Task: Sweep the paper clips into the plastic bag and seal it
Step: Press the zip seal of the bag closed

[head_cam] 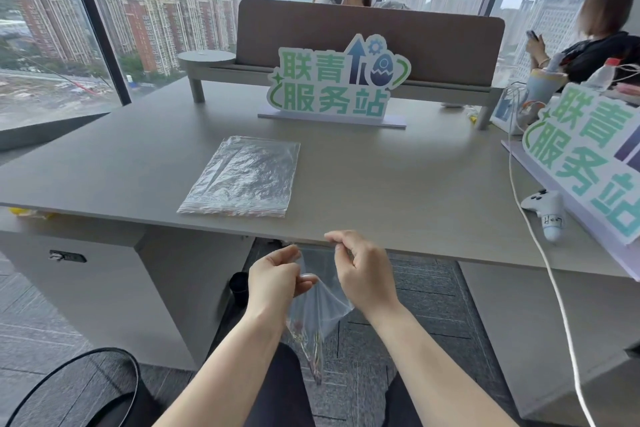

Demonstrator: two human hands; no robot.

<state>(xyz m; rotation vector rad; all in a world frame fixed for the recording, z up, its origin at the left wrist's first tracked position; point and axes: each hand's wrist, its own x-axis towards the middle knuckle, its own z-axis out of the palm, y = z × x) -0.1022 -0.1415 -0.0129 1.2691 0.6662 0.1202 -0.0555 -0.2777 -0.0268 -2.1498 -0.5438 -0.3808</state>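
At lower centre of the frame, I watch both hands pinch the top edge of a clear plastic bag just below the desk's front edge: the left hand closes on the bag's left corner, the right hand on its right. Coloured paper clips sit bunched in the hanging bottom, between the forearms. On the smooth grey desk, a second, crinkled bag lies flat at centre, well apart from the hands. A green-lettered sign stands behind it; a white game controller rests at right. Tall windows show city towers at upper left.
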